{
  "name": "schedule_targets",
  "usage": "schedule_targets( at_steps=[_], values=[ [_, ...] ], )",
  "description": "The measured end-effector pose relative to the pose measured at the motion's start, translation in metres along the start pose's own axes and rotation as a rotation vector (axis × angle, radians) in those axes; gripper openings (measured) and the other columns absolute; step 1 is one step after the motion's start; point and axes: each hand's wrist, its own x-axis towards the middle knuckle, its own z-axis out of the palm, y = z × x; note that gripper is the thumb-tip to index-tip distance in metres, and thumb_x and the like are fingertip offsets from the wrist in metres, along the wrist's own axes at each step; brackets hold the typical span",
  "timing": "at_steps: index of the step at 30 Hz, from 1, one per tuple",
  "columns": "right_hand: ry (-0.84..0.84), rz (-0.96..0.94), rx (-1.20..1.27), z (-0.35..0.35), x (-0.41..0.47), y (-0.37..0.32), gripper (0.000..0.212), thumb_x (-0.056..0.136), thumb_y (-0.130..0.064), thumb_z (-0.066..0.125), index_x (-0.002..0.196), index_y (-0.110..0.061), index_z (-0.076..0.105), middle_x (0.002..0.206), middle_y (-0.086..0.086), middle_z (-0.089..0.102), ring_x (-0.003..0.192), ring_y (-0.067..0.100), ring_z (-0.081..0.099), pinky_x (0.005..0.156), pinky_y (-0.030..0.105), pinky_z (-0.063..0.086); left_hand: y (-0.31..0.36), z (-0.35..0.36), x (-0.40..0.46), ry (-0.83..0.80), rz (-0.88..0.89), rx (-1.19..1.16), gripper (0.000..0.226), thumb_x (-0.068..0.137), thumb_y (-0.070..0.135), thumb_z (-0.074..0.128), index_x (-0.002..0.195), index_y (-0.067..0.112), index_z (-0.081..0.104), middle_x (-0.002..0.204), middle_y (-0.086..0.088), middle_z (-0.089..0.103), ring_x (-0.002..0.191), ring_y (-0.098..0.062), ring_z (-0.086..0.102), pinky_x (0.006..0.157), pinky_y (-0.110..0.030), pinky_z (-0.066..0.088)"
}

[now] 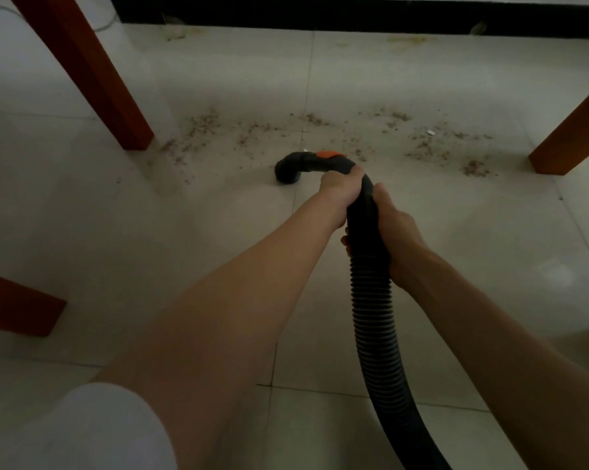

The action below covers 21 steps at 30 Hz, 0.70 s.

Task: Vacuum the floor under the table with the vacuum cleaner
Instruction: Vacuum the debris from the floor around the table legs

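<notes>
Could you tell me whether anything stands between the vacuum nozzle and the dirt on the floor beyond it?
Nothing visible does. The nozzle faces bare tile, with the scattered dirt just beyond it. The table legs stand off to the sides, clear of that path.

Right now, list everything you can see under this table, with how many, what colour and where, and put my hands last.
black ribbed vacuum hose: one, black, running from bottom right up to the middle
black curved nozzle: one, black with an orange button on top, mouth down at the floor, centre
brown wooden table legs: three in view, reddish brown, upper left, right edge, lower left
brownish crumb debris: scattered band, brown, between the far legs beyond the nozzle
pale tiled floor: one, off-white, throughout
black baseboard: one, black, along the top
left hand: one, grips the hose nearest the nozzle
right hand: one, grips the hose just behind
</notes>
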Motion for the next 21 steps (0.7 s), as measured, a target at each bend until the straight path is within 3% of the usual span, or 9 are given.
schedule_targets(
  at_steps=[7, 13, 21],
  values=[
    [0.033, 0.001, 0.017, 0.02, 0.007, 0.001, 0.045, 0.099, -0.046, 0.043, 0.086, -0.007, 0.06, 0.073, 0.013, 0.066, 0.052, 0.022, 0.061, 0.045, 0.027, 0.053, 0.006, -0.012, 0.007, -0.021, -0.023, -0.036, 0.059, 0.093, 0.037, 0.053, 0.139, 0.003, 0.038, 0.129, -0.016, 0.054, 0.11, -0.034, 0.057, 0.096, -0.044, 0.048],
    [-0.019, 0.02, 0.062, 0.027, 0.009, 0.001, 0.047, 0.099, -0.045, 0.041, 0.087, -0.003, 0.06, 0.073, 0.015, 0.066, 0.053, 0.024, 0.061, 0.05, 0.031, 0.053, 0.004, -0.023, 0.018, 0.006, 0.003, -0.004, 0.054, 0.096, 0.033, 0.051, 0.137, 0.0, 0.04, 0.128, -0.015, 0.055, 0.111, -0.032, 0.057, 0.093, -0.036, 0.048],
    [0.075, -0.025, 0.125, 0.044, 0.013, 0.006, 0.046, 0.099, -0.045, 0.044, 0.084, -0.005, 0.061, 0.067, 0.012, 0.065, 0.046, 0.019, 0.061, 0.045, 0.026, 0.054, 0.006, -0.03, 0.02, -0.051, 0.048, -0.013, 0.049, 0.094, 0.03, 0.053, 0.131, -0.001, 0.047, 0.124, -0.017, 0.057, 0.108, -0.033, 0.058, 0.096, -0.043, 0.048]
  ],
)
